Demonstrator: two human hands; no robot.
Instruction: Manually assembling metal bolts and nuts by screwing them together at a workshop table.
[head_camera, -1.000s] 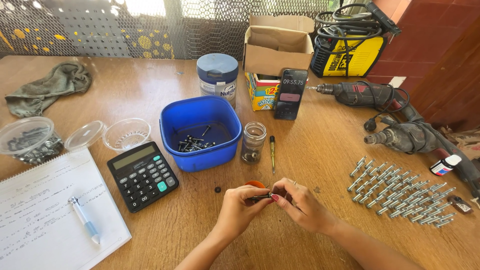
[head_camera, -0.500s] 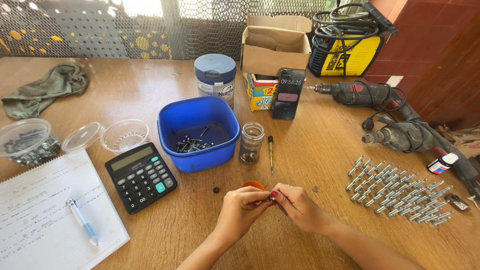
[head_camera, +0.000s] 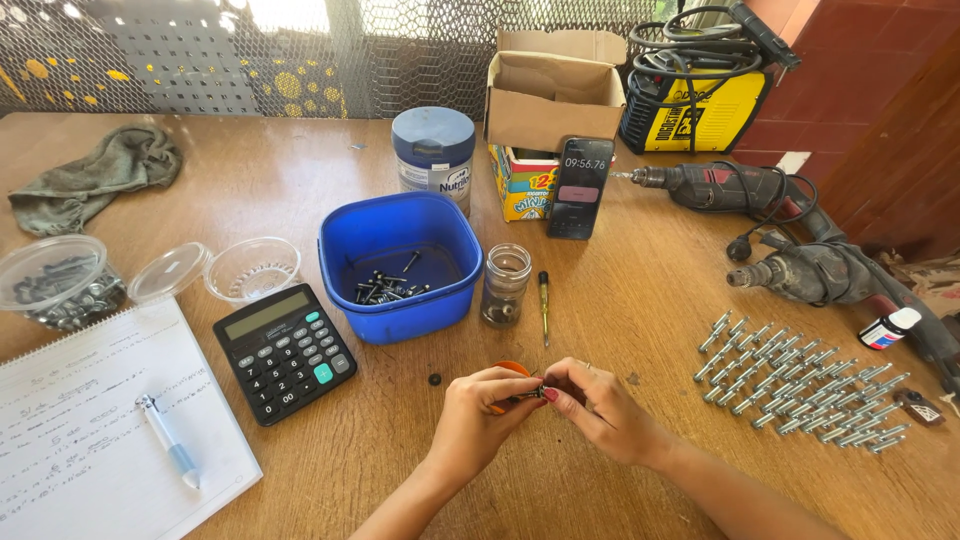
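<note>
My left hand (head_camera: 478, 420) and my right hand (head_camera: 600, 412) meet low over the wooden table (head_camera: 300, 180), fingertips pinched together on one small dark screw (head_camera: 530, 394). An orange lid (head_camera: 512, 370) lies on the table just behind the fingers, partly hidden. A blue plastic tub (head_camera: 400, 262) with several dark screws in it stands beyond the hands. A small glass jar (head_camera: 505, 284) and a thin screwdriver (head_camera: 544, 305) lie to its right. Rows of silver bolts (head_camera: 800, 385) are laid out to the right of my right hand.
A black calculator (head_camera: 285, 352), a notebook with a pen (head_camera: 100, 440) and clear plastic cups (head_camera: 60, 285) sit on the left. A phone (head_camera: 582, 186), a tin (head_camera: 433, 150), a cardboard box (head_camera: 555, 90), a yellow welder (head_camera: 700, 95) and two drills (head_camera: 800, 260) stand behind and right.
Both hands stay pinched together on the small screw; the fingers have only shifted slightly. The view has drifted a little to the right.
</note>
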